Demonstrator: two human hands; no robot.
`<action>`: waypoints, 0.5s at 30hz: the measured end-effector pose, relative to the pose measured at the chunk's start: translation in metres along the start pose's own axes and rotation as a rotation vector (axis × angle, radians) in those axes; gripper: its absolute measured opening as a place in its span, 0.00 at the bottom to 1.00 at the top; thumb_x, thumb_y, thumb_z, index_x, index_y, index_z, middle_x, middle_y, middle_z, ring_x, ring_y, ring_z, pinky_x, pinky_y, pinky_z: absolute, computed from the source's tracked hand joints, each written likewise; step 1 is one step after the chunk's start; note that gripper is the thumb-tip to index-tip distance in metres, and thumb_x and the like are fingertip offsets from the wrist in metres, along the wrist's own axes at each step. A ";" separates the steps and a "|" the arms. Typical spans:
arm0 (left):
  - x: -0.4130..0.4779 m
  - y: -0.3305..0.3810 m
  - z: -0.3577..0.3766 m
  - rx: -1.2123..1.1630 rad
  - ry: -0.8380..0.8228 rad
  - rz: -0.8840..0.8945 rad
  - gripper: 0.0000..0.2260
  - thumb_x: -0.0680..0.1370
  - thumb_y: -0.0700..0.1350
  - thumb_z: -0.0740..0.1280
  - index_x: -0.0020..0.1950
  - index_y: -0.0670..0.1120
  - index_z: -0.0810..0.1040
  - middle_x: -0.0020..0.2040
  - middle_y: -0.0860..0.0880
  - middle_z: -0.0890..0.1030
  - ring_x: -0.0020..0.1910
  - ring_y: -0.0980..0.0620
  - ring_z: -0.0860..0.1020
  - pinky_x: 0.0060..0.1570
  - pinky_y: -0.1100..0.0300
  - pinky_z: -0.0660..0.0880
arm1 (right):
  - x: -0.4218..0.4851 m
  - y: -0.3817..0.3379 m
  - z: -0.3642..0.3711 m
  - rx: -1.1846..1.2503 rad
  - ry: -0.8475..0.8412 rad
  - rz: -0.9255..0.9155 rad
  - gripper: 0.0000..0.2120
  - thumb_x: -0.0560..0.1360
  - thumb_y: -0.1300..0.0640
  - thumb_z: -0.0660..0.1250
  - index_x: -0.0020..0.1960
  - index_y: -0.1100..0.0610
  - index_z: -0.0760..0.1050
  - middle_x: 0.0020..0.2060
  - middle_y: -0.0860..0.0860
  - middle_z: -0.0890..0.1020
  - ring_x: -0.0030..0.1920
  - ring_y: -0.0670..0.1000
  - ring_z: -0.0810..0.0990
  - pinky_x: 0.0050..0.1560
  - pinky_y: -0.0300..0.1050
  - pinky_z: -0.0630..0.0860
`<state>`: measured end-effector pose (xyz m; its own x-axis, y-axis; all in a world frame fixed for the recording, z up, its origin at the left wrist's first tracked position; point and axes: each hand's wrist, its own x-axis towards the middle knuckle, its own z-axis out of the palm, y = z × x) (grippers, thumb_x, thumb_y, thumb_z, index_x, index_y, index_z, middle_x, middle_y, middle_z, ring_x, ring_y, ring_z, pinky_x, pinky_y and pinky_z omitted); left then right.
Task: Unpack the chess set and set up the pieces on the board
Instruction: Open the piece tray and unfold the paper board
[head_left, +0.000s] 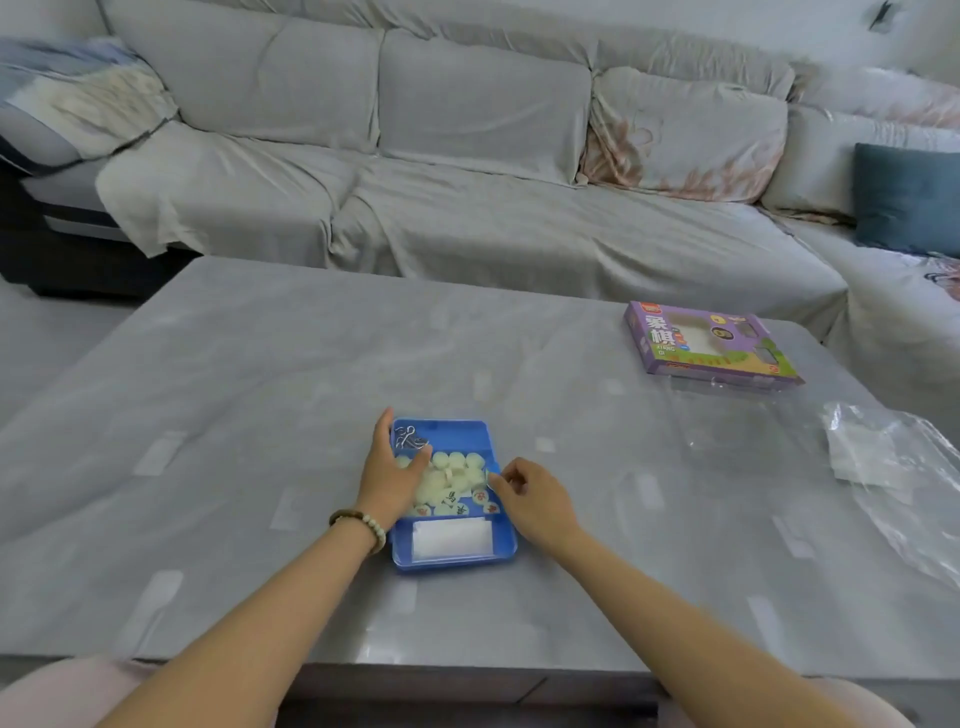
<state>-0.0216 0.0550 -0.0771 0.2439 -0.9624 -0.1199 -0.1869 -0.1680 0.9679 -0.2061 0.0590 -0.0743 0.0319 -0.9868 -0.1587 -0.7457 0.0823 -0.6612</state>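
Note:
A blue plastic tray (457, 560) lies on the grey table, just in front of me. It holds several round cream chess pieces (457, 462) with red and black characters, a folded white sheet (451, 538) at its near end and a small metal wire item (409, 436) at its far left corner. My left hand (390, 475) rests on the tray's left side, fingers spread over the pieces. My right hand (532, 496) is at the tray's right edge, thumb and forefinger pinching the tray's thin clear cover (492, 475).
A purple chess set box (706, 340) lies at the table's far right. Clear plastic wrap (883, 457) with a white paper under it is spread over the right side. A grey sofa (467, 156) runs behind the table.

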 end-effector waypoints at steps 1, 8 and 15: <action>0.000 -0.002 0.003 0.032 0.001 0.023 0.31 0.77 0.43 0.65 0.75 0.50 0.53 0.73 0.49 0.62 0.70 0.50 0.65 0.68 0.53 0.64 | -0.001 0.001 0.003 -0.065 0.030 0.002 0.13 0.77 0.44 0.60 0.38 0.50 0.68 0.37 0.47 0.75 0.38 0.48 0.73 0.40 0.41 0.70; -0.006 -0.012 0.013 0.671 -0.028 0.319 0.27 0.79 0.52 0.59 0.76 0.50 0.52 0.77 0.50 0.50 0.76 0.48 0.46 0.73 0.53 0.46 | -0.001 -0.004 0.013 -0.241 0.059 0.083 0.15 0.79 0.45 0.53 0.41 0.53 0.69 0.43 0.49 0.69 0.52 0.52 0.70 0.54 0.45 0.63; -0.007 -0.015 0.013 0.785 -0.105 0.302 0.23 0.80 0.56 0.53 0.75 0.54 0.56 0.77 0.53 0.50 0.76 0.52 0.43 0.74 0.53 0.46 | 0.003 -0.014 0.010 -0.324 -0.032 0.052 0.13 0.81 0.51 0.49 0.44 0.57 0.65 0.47 0.54 0.72 0.54 0.57 0.71 0.55 0.49 0.64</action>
<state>-0.0328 0.0619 -0.0932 -0.0053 -0.9981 0.0616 -0.8458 0.0374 0.5323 -0.1892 0.0562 -0.0733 0.0059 -0.9771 -0.2128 -0.9195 0.0784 -0.3852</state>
